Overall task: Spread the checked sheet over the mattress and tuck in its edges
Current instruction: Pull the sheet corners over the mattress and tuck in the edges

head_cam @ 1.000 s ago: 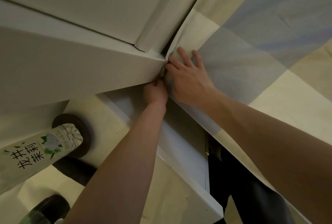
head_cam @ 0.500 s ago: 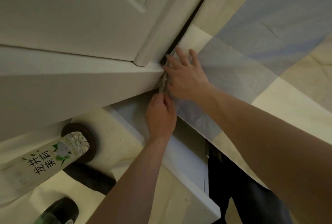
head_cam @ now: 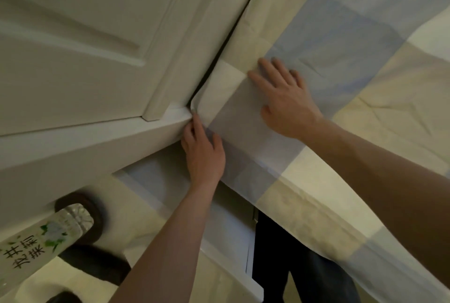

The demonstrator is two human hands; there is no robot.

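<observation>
Pressing the checked sheet (head_cam: 365,35): right hand (head_cam: 285,100), flat (left hand (head_cam: 203,152) at corner).

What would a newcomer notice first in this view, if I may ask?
The pale blue and cream checked sheet fills the right side, with the right hand lying flat on it near the corner. The left hand points its fingers into that corner, where the sheet meets the white panelled headboard. At lower left is a clear plastic bottle with a green flower label.
</observation>
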